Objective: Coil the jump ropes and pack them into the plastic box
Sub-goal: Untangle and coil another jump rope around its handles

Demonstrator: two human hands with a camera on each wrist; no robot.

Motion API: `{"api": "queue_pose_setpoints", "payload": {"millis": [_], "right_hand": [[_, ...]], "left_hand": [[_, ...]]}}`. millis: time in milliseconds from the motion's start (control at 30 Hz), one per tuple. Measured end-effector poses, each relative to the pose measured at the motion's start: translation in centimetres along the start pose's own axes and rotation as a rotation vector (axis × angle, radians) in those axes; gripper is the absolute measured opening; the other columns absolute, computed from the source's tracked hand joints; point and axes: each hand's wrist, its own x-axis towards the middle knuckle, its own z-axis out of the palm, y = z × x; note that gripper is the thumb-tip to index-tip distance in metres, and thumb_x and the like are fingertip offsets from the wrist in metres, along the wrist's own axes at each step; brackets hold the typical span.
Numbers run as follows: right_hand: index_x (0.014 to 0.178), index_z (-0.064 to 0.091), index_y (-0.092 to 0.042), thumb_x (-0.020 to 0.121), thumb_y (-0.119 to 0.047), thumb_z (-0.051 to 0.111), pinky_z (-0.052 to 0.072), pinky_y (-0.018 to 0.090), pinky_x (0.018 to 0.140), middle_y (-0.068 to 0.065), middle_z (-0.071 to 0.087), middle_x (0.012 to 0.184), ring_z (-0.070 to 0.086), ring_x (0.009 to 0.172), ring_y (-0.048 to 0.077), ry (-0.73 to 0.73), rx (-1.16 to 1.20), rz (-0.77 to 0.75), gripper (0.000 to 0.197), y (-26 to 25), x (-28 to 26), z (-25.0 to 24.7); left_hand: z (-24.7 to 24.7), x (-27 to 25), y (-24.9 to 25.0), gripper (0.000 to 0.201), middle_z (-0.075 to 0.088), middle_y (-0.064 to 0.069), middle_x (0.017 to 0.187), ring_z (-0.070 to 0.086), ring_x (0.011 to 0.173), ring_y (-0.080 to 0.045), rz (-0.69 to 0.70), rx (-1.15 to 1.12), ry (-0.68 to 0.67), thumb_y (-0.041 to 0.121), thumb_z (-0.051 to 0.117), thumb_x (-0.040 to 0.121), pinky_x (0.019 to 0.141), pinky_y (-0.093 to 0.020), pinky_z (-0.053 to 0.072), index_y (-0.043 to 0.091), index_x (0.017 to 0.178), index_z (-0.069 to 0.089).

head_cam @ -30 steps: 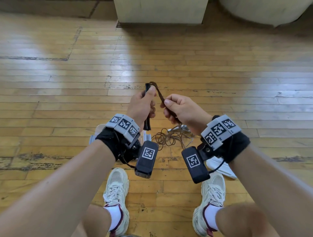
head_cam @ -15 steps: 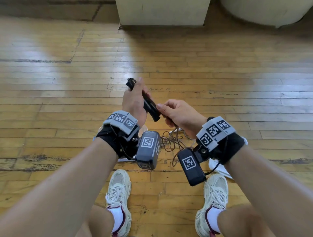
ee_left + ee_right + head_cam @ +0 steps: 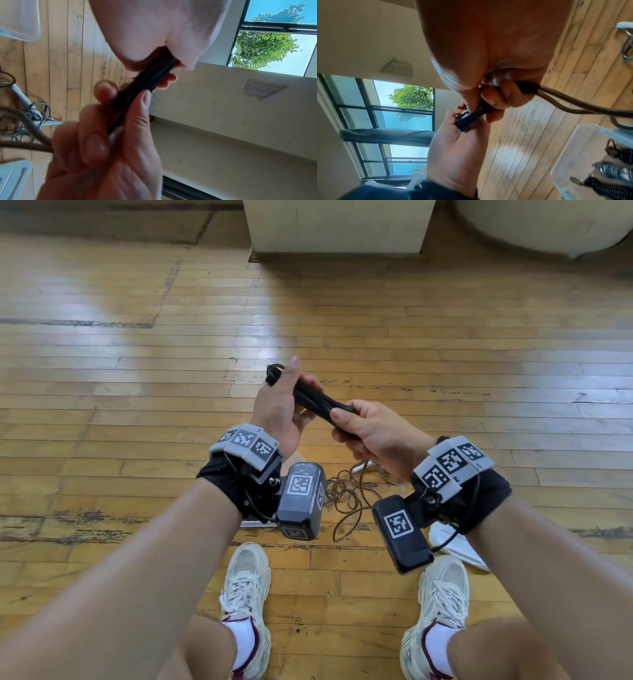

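Head view, centre of frame: the black handles (image 3: pixel 310 398) of a jump rope are held together above the floor (image 3: pixel 137 371), lying on a slant from upper left to lower right.

Left hand (image 3: pixel 279 414): fingers are curled round the upper ends of the handles, thumb laid along them. A firm, closed grip is seen in the left wrist view, where the handles (image 3: pixel 145 83) emerge from under the palm.

Right hand (image 3: pixel 373 433): thumb and fingers are pinched round the lower ends of the handles. In the right wrist view the brown cord (image 3: pixel 573 106) is seen leaving this grip towards the right of the frame.

Below the hands, lower centre of the head view, the loose cord (image 3: pixel 346 498) lies in a tangle on the floor, between the two wrist units.

Box (image 3: pixel 583 155): seen at lower right of the right wrist view, clear plastic, standing on the floor, with coiled ropes (image 3: pixel 611 188) already lying inside. In the head view it is mostly hidden behind the left wrist.
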Motion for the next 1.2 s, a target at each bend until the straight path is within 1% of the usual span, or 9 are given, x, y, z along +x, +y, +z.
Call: {"api": "queue_pose_setpoints", "payload": {"millis": [133,300,467,533,600,733,900,1000,1200], "right_hand": [[0.123,0.051,-0.003,0.105,-0.021,0.049,0.032,0.022,0.048,0.005,0.056,0.076,0.040,0.052,0.009,0.043,-0.195,-0.014,0.025,0.0,0.1,-0.9],[0.131,0.048,-0.019,0.103,-0.035,0.052,0.042,0.026,0.063,-0.004,0.056,0.089,0.051,0.072,0.010,0.074,-0.540,-0.149,0.032,0.7,-0.3,-0.5],[0.124,0.057,-0.020,0.105,-0.031,0.050,0.041,0.026,0.058,-0.004,0.056,0.079,0.049,0.064,0.012,0.148,-0.578,-0.177,0.023,1.0,0.1,-1.4],[0.122,0.058,-0.022,0.105,-0.033,0.049,0.041,0.027,0.057,-0.003,0.057,0.080,0.050,0.063,0.012,0.138,-0.645,-0.166,0.022,1.0,0.2,-2.0],[0.121,0.058,-0.023,0.104,-0.035,0.049,0.044,0.030,0.059,-0.003,0.059,0.082,0.052,0.065,0.013,0.131,-0.727,-0.151,0.023,1.1,0.3,-2.4],[0.123,0.056,-0.025,0.104,-0.037,0.050,0.040,0.027,0.060,-0.007,0.060,0.088,0.055,0.070,0.011,0.112,-0.870,-0.129,0.023,1.5,0.4,-2.3],[0.119,0.056,-0.024,0.103,-0.039,0.051,0.043,0.030,0.067,-0.003,0.064,0.099,0.058,0.081,0.016,0.056,-0.937,-0.120,0.023,1.6,0.5,-2.3],[0.113,0.053,-0.026,0.103,-0.037,0.052,0.048,0.032,0.071,-0.002,0.064,0.100,0.060,0.084,0.018,0.006,-0.949,-0.106,0.015,1.8,0.4,-2.3],[0.119,0.048,-0.020,0.100,-0.043,0.055,0.048,0.032,0.072,0.002,0.064,0.099,0.059,0.084,0.017,0.002,-0.860,-0.093,0.031,1.7,0.6,-2.1]], "left_hand": [[-0.7,0.1,-0.4,0.020,0.068,-0.004,0.080,0.069,0.080,-0.020,0.014,0.209,0.047,0.027,0.068,0.094,0.073,-0.034,0.059,0.010,0.087,0.060],[-0.8,-0.2,-1.0,0.018,0.069,-0.004,0.073,0.071,0.074,-0.018,0.007,0.193,-0.016,0.021,0.064,0.097,0.079,-0.037,0.061,0.006,0.087,0.060],[-0.7,0.0,-1.1,0.025,0.068,-0.016,0.097,0.072,0.087,-0.026,-0.042,0.255,0.047,0.019,0.073,0.091,0.075,-0.035,0.062,0.002,0.101,0.058],[-0.8,0.2,-0.9,0.036,0.065,-0.010,0.114,0.069,0.098,-0.023,0.035,0.493,0.072,0.022,0.075,0.089,0.083,-0.036,0.061,0.006,0.114,0.055],[-1.3,0.4,-0.8,0.041,0.061,0.001,0.118,0.062,0.107,-0.015,0.227,0.939,0.044,0.030,0.073,0.090,0.094,-0.034,0.053,0.015,0.123,0.054],[-1.6,0.4,-1.2,0.027,0.064,0.005,0.118,0.054,0.113,-0.016,0.549,1.598,-0.237,0.038,0.058,0.098,0.102,-0.039,0.042,0.020,0.118,0.064],[-1.0,-0.4,-1.8,0.024,0.066,0.000,0.092,0.059,0.081,-0.021,0.402,1.762,-0.513,0.029,0.041,0.104,0.071,-0.036,0.046,0.019,0.112,0.062],[-1.2,-0.7,-2.0,0.018,0.062,0.002,0.089,0.058,0.079,-0.020,0.339,1.850,-0.630,0.031,0.054,0.095,0.071,-0.037,0.051,0.019,0.108,0.054],[-1.6,-0.7,-2.7,0.042,0.059,0.002,0.082,0.058,0.075,-0.023,0.430,2.014,-0.565,0.061,0.042,0.097,0.067,-0.038,0.048,0.019,0.095,0.049]]}}
